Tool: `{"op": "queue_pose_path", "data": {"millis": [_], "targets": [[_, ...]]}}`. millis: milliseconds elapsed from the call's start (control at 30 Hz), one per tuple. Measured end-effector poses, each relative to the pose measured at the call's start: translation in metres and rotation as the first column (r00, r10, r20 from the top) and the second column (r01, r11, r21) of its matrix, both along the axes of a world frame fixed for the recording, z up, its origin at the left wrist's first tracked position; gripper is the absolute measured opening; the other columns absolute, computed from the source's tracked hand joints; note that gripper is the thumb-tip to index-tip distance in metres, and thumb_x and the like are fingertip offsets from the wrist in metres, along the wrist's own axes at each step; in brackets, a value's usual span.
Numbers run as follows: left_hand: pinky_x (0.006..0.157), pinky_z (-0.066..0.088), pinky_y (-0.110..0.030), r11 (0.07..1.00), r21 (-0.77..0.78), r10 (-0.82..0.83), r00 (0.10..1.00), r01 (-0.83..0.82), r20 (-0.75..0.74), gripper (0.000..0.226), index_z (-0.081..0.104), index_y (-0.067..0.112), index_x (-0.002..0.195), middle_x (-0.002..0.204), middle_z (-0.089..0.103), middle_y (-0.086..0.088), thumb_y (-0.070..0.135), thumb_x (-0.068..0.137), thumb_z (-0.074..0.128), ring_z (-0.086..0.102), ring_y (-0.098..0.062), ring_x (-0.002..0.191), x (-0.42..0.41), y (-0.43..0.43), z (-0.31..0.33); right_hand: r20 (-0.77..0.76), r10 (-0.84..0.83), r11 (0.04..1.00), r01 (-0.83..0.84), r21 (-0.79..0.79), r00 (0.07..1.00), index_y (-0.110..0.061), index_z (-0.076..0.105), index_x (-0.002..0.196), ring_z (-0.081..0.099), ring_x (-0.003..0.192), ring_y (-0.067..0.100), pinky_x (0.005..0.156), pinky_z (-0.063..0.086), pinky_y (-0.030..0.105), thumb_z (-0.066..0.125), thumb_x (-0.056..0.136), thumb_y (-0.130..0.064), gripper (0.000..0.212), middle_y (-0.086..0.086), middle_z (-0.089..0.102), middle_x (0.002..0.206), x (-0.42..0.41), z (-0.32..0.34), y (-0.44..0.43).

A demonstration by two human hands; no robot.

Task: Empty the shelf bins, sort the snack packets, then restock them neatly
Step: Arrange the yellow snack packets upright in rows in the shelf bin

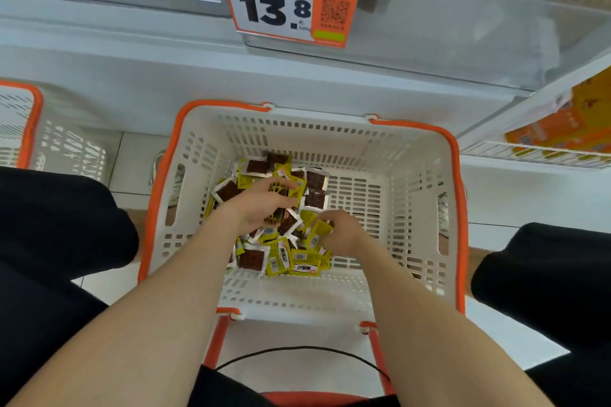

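fingers (278, 184) of our left hand (259, 208) are bent narrowly over a bunch of the snack packets (284, 258), thumb tucked beneath, so that a few yellow and brown sachets sit gripped between them. our right hand (344, 235), toward 4 o'clock of the left, has its fingers (332, 219) curled tight, pinching one yellow packet (318, 232) by its edge. our two hands are near each other but apart.

the packets lie in a loose heap on the bottom of a white basket (330, 296) with an orange rim. they are gathered toward 9 o'clock of its middle, while the half toward 3 o'clock shows bare slotted plastic. some packets show a clear window with dark brown contents, others a yellow back with a barcode. the basket's orange handle (216, 337) hangs down at 6 o'clock, crossed by a thin black cable (297, 348).

the basket stands on pale floor tiles (139, 155) between our knees, which are in black cloth. at 9 o'clock of it we see a second basket (29, 129) of the same kind, against the white shelf base. at 12 o'clock a price tag (284, 3) reads 13.8, clipped to the front of a clear shelf bin (463, 36). at 2 o'clock orange boxes (562, 129) sit on a wire shelf.
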State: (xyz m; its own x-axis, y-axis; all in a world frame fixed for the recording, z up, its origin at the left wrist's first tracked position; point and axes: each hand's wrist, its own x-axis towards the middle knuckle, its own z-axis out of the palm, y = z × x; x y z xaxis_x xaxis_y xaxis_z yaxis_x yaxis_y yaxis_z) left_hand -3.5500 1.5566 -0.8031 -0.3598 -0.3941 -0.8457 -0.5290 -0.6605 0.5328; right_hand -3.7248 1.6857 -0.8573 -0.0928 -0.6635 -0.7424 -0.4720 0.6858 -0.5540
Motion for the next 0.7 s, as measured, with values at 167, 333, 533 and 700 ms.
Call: {"op": "queue_pose_path", "data": {"millis": [167,333,533,700], "targets": [[0.096,0.054,-0.050,1.000,-0.006,0.010,1.000,-0.010,0.003,0.026,0.072,0.032,0.112,0.136,0.062,-0.001,0.013,0.095,0.076,0.059,-0.033,0.128,-0.002,0.000,0.002,-0.109,0.124,0.992,-0.124,0.013,0.986,-0.017,0.077,0.088,0.063,0.074,0.011,0.055,0.044,0.015,0.080,0.081,-0.011,0.009,-0.008,0.067,0.078,0.013,-0.016,0.009],[0.095,0.054,-0.050,1.000,-0.010,0.004,1.000,-0.004,0.010,0.025,0.072,0.031,0.115,0.130,0.065,-0.003,0.013,0.097,0.073,0.061,-0.030,0.112,0.001,-0.001,0.004,-0.250,0.369,0.921,-0.388,-0.030,0.895,-0.018,0.073,0.083,0.053,0.079,0.021,0.067,0.040,0.027,0.078,0.083,-0.018,0.005,-0.009,0.055,0.078,0.025,-0.027,0.020],[0.098,0.054,-0.053,1.000,0.003,0.029,0.999,-0.029,-0.014,0.025,0.070,0.028,0.120,0.113,0.068,-0.006,0.015,0.100,0.070,0.064,-0.024,0.092,0.005,-0.004,0.003,-0.215,0.367,0.927,-0.375,0.004,0.905,-0.029,0.060,0.070,0.062,0.080,0.018,0.068,0.051,0.031,0.079,0.076,-0.016,0.023,-0.007,0.066,0.086,0.021,-0.026,0.017],[0.094,0.056,-0.051,0.996,0.004,0.084,0.996,-0.084,-0.040,0.023,0.069,0.027,0.121,0.107,0.070,-0.006,0.019,0.099,0.072,0.064,-0.024,0.085,0.013,-0.009,0.001,-0.154,0.463,0.878,-0.476,-0.057,0.873,-0.034,0.065,0.088,0.061,0.085,0.018,0.071,0.051,0.031,0.079,0.079,-0.017,0.023,-0.007,0.060,0.091,0.005,-0.002,-0.026]]}}
